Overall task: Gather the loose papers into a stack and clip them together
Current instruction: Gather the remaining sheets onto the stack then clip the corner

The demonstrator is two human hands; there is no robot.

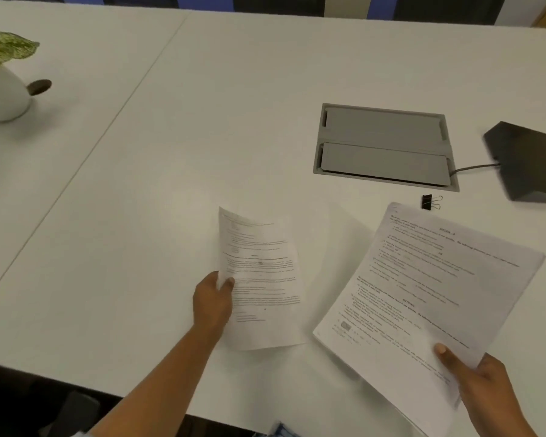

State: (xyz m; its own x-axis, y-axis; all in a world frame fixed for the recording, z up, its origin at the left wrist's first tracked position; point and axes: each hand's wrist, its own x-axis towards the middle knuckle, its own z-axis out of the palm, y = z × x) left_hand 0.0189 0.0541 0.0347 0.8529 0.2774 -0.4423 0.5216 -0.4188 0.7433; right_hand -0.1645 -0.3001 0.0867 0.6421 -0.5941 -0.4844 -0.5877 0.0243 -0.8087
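Fingers of the left hand [213,299] pinch a single sheet [260,279] and those of the right hand [483,386] grip the sheaf [429,294] above the table [171,152]; lay the sheet squarely on top, edges aligned, before reaching for the binder clip [431,202].

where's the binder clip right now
In the head view the binder clip lies untouched on the white table, right of centre, between the grey cable hatch and the right-hand papers.

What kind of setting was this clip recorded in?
Probably an office meeting room. The long white table has a built-in grey cable hatch, with a black wedge-shaped device cabled into it. Dark chair backs line the far edge, and a potted plant sits on the table.
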